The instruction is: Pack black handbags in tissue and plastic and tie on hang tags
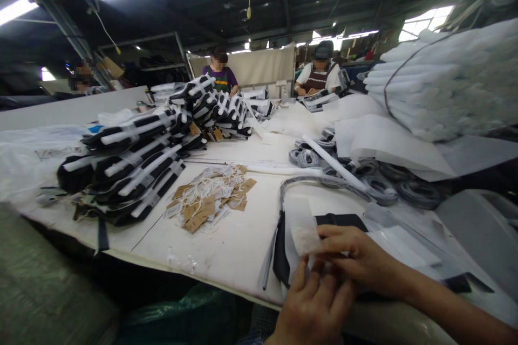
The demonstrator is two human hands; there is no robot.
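Note:
A white translucent sheet lies folded over a black fabric article at the table's near edge. My right hand comes in from the right and pinches the sheet's edge between thumb and fingers. Just below it, my left hand has its fingers curled against the sheet's lower part, closed on it. The two hands almost touch, and they hide part of the black article. A grey webbing strap curves around behind the article.
Stacked black articles with white rolls stand at left. A heap of brown tags lies mid-table. Coiled grey straps, a white tube and bundled white rolls are at right. Co-workers are across the table.

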